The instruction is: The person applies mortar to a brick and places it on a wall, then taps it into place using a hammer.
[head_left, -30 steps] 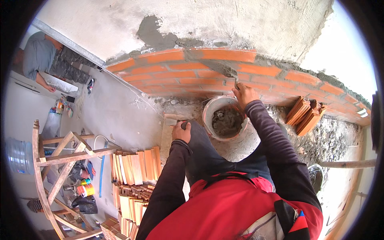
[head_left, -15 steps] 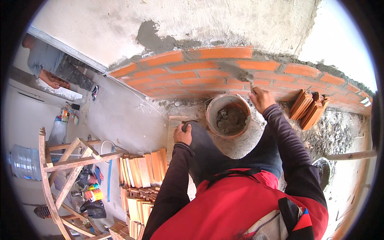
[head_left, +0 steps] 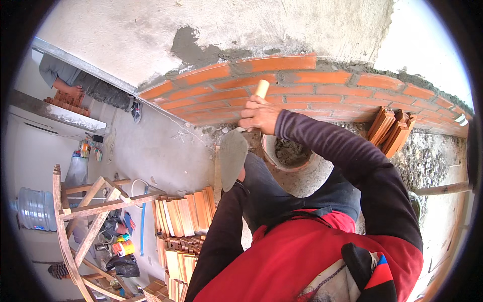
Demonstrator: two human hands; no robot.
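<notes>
My right hand [head_left: 260, 115] is wrapped round the pale handle of a trowel [head_left: 234, 158], in front of the low brick wall [head_left: 261, 93]. Its blade, grey with mortar, points back toward me over my left knee. Of my left hand [head_left: 242, 175] only a sliver shows by the knee; the blade hides its fingers. Right of the trowel, a round bucket [head_left: 269, 151] with grey mortar [head_left: 291, 152] in it stands between my legs. The wall's orange bricks lie in mortar courses under a rough plastered surface [head_left: 282, 25].
Stacked bricks [head_left: 390, 130] lean near the wall at right; more brick pieces [head_left: 183, 216] lie at lower left. A wooden trestle [head_left: 95, 201] and a water jug [head_left: 36, 209] stand at far left. Another person [head_left: 95, 88] handles bricks beyond a ledge. Rubble [head_left: 422, 161] covers the right-hand ground.
My right hand has swung left from the wall above the bucket, bringing the trowel over my left knee, where its blade covers my left hand. The other person has shifted slightly.
</notes>
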